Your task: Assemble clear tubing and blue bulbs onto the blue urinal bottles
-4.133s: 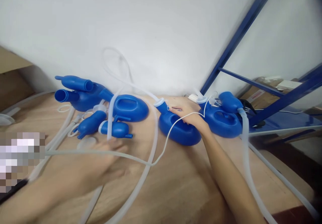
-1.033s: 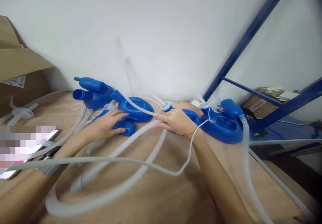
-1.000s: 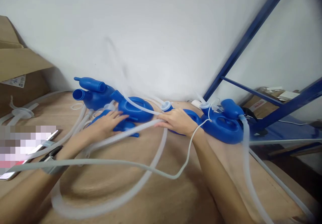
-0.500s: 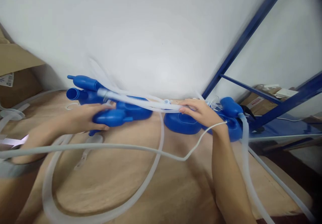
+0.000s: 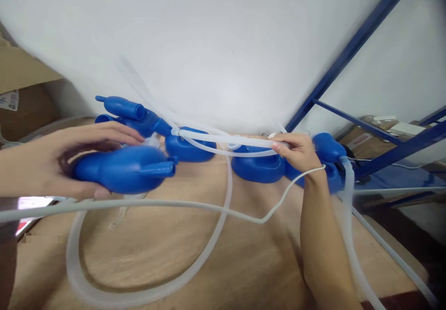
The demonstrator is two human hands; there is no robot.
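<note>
My left hand [image 5: 66, 154] is wrapped round a blue bulb-shaped plastic piece [image 5: 123, 169], whose narrow spout points right. At the right, my right hand [image 5: 294, 151] pinches the end of a translucent tube [image 5: 230, 139]. That tube stretches left to a blue neck [image 5: 163, 127] near the wall. Behind the hands stand blue plastic bottles, one at centre left [image 5: 195, 149] and one [image 5: 258, 168] below the tube. Two open-ended blue pieces [image 5: 123, 108] lie together behind my left hand. Beneath the held blue piece, a clear part [image 5: 121, 214] is partly hidden.
A white cord [image 5: 156, 203] crosses in front, reaching my right wrist. A thick tube [image 5: 114, 298] loops over the brown tabletop [image 5: 146, 249]. Another blue bottle with a tube [image 5: 327, 147] stands right, beside a blue metal frame [image 5: 362, 38]. Far left are a cardboard box [image 5: 28, 110] and a phone [image 5: 31, 210].
My left hand has lifted the blue bulb-shaped piece towards me and to the left. My right hand has shifted slightly right, and the tube in it looks straighter.
</note>
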